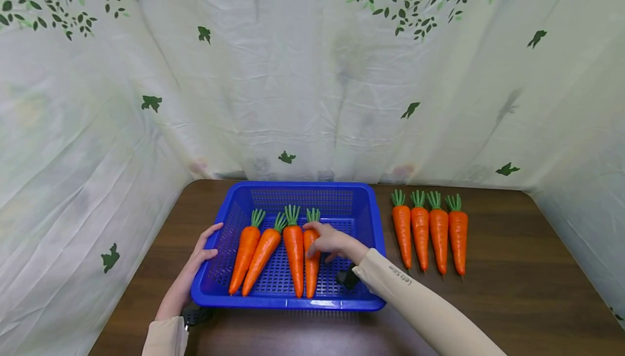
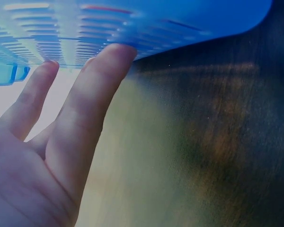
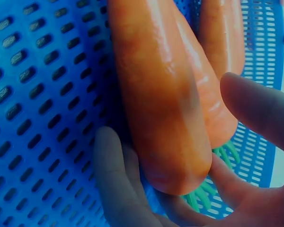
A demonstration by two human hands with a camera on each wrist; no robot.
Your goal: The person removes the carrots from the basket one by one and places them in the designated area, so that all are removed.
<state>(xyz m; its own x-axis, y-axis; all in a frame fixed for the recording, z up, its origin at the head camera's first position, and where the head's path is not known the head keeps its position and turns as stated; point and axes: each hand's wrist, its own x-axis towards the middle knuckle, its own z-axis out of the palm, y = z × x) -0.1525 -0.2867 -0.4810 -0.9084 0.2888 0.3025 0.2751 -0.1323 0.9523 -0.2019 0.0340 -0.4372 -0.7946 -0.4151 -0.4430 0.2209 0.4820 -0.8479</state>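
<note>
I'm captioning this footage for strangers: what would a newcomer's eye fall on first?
Probably the bright blue basket on the brown table, with four orange carrots lying inside and the right hand at the rightmost one. Next, the four matching carrots lined up on the table to the basket's right. The left hand touches the basket's left side.

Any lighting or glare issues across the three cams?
Head: fairly even light, pale glare on the front rim of the basket. Left wrist: washed-out white patch behind the left hand, table dark at right. Right wrist: bluish cast, highlights on the nearest carrot, right hand partly shadowed.
</note>
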